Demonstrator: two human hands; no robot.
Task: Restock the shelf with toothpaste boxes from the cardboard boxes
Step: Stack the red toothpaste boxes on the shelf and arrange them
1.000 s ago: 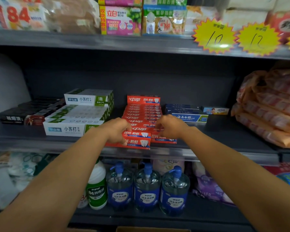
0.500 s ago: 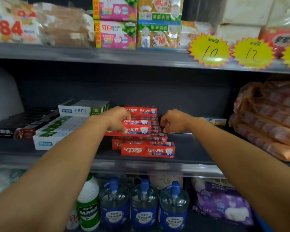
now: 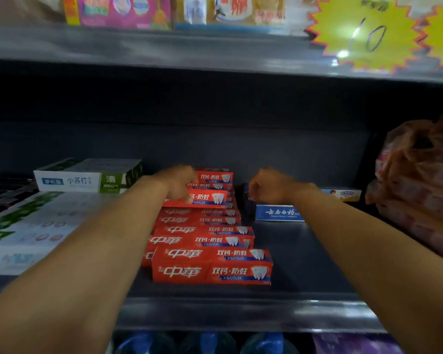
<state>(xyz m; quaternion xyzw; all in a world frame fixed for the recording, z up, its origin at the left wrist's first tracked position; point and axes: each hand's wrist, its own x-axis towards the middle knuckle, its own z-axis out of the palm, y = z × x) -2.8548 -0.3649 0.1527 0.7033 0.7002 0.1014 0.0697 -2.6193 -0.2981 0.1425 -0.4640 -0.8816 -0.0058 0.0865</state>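
In the head view, the left hand (image 3: 180, 183) sat at the centre of the frame, its fingers curled round a red toothpaste box (image 3: 207, 199) held above the back of a row of red toothpaste boxes (image 3: 210, 267) that ran from mid-frame toward the front lip of the shelf (image 3: 241, 312). The right hand (image 3: 265, 186), just right of centre, was curled into a loose fist with nothing visibly in it, hovering beside a blue toothpaste box (image 3: 279, 213). White-and-green boxes (image 3: 87, 176) were stacked at the left of the frame. Orange wrapped packs (image 3: 417, 185) filled the right edge. A yellow price star (image 3: 366, 34) hung at the upper right.
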